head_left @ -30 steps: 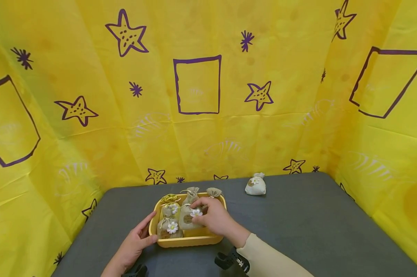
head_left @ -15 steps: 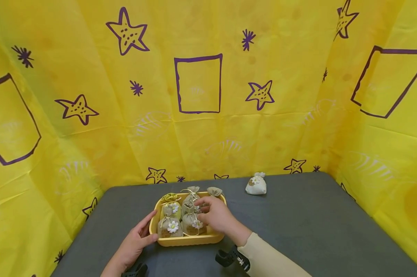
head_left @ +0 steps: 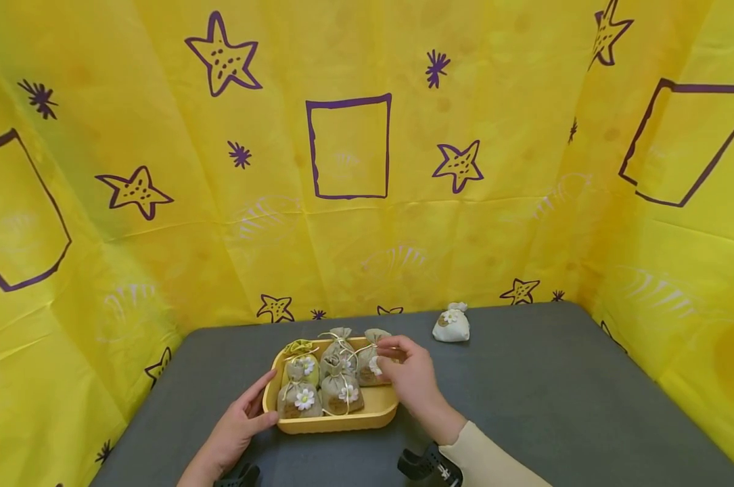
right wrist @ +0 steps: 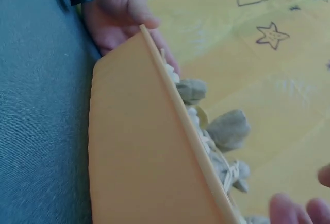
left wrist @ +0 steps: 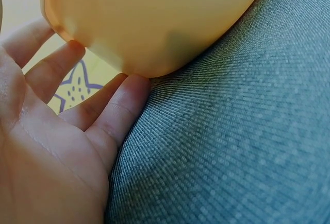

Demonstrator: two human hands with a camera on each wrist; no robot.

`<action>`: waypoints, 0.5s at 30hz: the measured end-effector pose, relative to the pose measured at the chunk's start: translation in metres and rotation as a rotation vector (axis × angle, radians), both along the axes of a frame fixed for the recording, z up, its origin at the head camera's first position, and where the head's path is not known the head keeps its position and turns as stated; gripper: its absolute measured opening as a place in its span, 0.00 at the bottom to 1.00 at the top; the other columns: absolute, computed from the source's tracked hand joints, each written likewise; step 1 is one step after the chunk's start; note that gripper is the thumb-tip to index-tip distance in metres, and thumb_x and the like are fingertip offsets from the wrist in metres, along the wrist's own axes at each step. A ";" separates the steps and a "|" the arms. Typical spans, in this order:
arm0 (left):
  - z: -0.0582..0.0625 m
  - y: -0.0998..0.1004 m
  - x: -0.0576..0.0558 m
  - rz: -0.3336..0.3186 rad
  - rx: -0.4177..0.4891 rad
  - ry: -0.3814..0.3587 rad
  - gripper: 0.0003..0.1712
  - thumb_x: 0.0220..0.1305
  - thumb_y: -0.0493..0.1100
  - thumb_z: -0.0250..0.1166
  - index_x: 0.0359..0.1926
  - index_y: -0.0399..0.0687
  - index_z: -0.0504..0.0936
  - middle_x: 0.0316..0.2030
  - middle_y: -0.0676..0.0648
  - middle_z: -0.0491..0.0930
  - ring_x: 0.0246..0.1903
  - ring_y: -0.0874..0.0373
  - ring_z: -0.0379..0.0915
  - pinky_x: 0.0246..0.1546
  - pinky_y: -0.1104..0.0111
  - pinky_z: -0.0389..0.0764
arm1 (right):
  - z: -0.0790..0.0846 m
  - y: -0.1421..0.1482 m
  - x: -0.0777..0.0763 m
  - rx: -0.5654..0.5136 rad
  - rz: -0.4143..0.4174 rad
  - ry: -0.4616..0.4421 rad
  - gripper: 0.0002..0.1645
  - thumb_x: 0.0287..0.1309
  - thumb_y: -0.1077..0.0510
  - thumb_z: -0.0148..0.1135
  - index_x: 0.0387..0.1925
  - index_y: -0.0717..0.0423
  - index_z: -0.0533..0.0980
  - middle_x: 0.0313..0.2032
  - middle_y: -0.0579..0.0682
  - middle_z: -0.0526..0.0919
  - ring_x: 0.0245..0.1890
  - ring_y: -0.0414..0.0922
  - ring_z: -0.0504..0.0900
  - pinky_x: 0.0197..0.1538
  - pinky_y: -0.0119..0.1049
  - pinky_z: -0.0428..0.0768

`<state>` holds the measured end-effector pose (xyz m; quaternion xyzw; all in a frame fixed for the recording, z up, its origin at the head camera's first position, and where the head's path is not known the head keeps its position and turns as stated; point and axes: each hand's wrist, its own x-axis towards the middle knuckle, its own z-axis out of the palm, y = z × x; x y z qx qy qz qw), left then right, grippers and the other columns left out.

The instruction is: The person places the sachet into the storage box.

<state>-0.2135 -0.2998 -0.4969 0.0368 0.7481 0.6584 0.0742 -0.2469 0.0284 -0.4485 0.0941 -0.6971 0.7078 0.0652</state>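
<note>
A yellow plastic basket [head_left: 336,425] holds several small drawstring pouches with white daisies. At its front stand two grey-beige pouches, one at left [head_left: 290,399] and one in the middle [head_left: 341,387]. Behind them are a yellow pouch [head_left: 309,373] and further grey ones. My left hand [head_left: 235,429] rests on the basket's left end with straight fingers; in the left wrist view the fingertips touch its wall [left wrist: 154,18]. My right hand [head_left: 420,385] is over the basket's right rim, fingers loosely bent and overlapping the back right pouch [head_left: 369,372]. Its fingertips [right wrist: 282,208] show nothing between them.
A white pouch [head_left: 451,327] with a daisy stands alone towards the back of the grey cloth-covered table [head_left: 543,392]. Yellow curtains [head_left: 348,257] with purple drawings close in the back and both sides.
My right hand lowered a grey-beige pouch into the basket's front middle, let it go, and moved right to the back right pouch. My left hand stayed at the basket's left end.
</note>
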 end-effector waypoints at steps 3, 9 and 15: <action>0.000 0.000 0.000 -0.003 0.005 0.002 0.43 0.68 0.39 0.66 0.77 0.45 0.55 0.76 0.37 0.45 0.73 0.47 0.41 0.56 0.76 0.65 | -0.001 0.014 0.001 -0.122 -0.061 -0.047 0.15 0.58 0.72 0.61 0.48 0.69 0.79 0.46 0.69 0.79 0.41 0.56 0.81 0.34 0.50 0.85; -0.001 0.000 0.001 -0.007 0.016 0.009 0.44 0.67 0.38 0.67 0.77 0.43 0.54 0.76 0.37 0.45 0.73 0.48 0.41 0.55 0.79 0.65 | -0.003 0.045 0.006 -0.264 -0.144 -0.145 0.12 0.60 0.71 0.62 0.46 0.66 0.79 0.47 0.63 0.78 0.45 0.54 0.81 0.34 0.46 0.85; -0.003 -0.001 0.001 -0.007 0.022 0.014 0.44 0.67 0.37 0.67 0.77 0.43 0.54 0.76 0.37 0.45 0.73 0.49 0.41 0.54 0.80 0.66 | -0.018 0.085 0.006 -0.252 -0.235 -0.143 0.10 0.61 0.72 0.62 0.44 0.67 0.78 0.43 0.59 0.80 0.42 0.52 0.81 0.32 0.45 0.85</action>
